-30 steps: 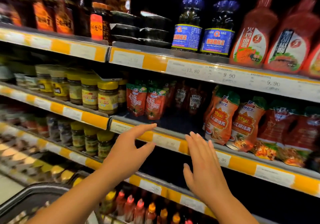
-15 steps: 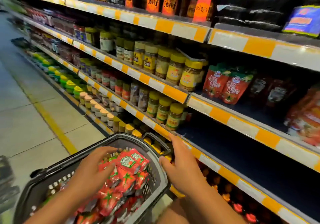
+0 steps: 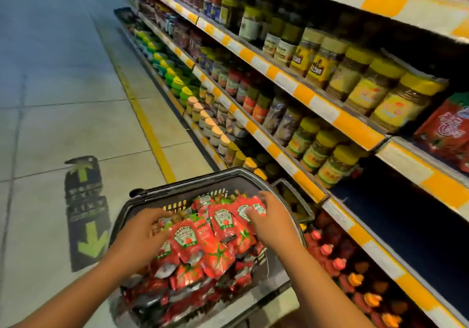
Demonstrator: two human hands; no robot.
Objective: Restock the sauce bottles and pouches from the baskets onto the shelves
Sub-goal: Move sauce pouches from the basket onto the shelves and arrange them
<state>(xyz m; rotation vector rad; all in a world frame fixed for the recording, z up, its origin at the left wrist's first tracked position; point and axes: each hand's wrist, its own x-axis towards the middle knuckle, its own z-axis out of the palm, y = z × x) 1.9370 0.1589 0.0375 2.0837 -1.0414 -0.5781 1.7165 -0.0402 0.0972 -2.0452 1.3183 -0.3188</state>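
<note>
My left hand (image 3: 138, 236) and right hand (image 3: 272, 222), fingers spread, press glossy red ketchup pouches (image 3: 200, 241) heaped in the dark plastic basket (image 3: 203, 178); slippery ones may slide out.

Supermarket aisle — long shelves (image 3: 299, 84) of jars (image 3: 396, 99), price-strip edges, shopping basket (image 3: 177, 193), floor arrows (image 3: 88, 241).

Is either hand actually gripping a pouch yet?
Cannot tell: left hand and right hand rest on the red ketchup pouches in the dark plastic basket.
</note>
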